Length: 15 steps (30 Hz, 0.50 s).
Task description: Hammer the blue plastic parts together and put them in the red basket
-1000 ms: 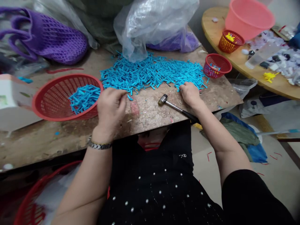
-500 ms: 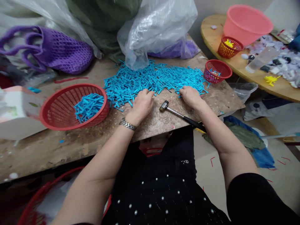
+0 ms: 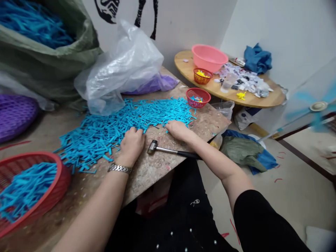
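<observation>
A wide heap of small blue plastic sticks (image 3: 136, 113) lies spread over the worn worktop. At its near edge rests my left hand (image 3: 132, 144), a metal watch on the wrist, its fingers curled and closed. My right hand (image 3: 179, 130) is farther right along the same edge, fingertips pressed together. Bits of blue show beside both sets of fingertips, but I cannot tell whether anything is gripped. Between the hands lies a small hammer (image 3: 168, 150), its head to the left and its black handle running partly behind my right forearm.
A red basket (image 3: 61, 182) with blue sticks stands at left; a small red basket (image 3: 198, 98) is beyond the heap. Behind are a clear plastic bag (image 3: 126, 66) and a green sack (image 3: 78, 59). A round table (image 3: 183, 64) holds a pink basin (image 3: 210, 57). A fan (image 3: 318, 106) is at right.
The view has swung right and up, so everything sits farther left and the fan and wall have come in. Both hands stay closed at the heap's near edge.
</observation>
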{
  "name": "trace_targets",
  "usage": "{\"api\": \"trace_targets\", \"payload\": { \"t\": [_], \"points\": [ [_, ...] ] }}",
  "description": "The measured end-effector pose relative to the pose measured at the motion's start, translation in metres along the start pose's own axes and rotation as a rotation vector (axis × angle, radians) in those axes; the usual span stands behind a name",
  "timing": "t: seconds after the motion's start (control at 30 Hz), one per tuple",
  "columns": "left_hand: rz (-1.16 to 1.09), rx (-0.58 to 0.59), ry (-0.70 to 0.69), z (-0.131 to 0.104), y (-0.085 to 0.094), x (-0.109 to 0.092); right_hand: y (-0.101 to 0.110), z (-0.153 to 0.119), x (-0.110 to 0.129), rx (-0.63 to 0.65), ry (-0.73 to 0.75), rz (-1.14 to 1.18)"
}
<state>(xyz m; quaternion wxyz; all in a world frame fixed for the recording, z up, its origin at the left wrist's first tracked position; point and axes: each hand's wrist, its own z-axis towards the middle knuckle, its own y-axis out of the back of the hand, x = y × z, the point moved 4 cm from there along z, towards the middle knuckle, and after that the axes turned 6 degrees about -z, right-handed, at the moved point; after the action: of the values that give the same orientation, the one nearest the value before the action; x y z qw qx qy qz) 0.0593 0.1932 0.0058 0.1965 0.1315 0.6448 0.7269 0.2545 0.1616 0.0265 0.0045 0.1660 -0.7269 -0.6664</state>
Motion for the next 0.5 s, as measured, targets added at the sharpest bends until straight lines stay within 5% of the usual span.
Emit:
{"api": "trace_targets", "payload": {
  "t": [0.5],
  "points": [
    [-0.020,-0.056,-0.072,-0.010,-0.004,0.016,0.000,-0.013,0.007,0.007,-0.073,0.097]
  ]
}}
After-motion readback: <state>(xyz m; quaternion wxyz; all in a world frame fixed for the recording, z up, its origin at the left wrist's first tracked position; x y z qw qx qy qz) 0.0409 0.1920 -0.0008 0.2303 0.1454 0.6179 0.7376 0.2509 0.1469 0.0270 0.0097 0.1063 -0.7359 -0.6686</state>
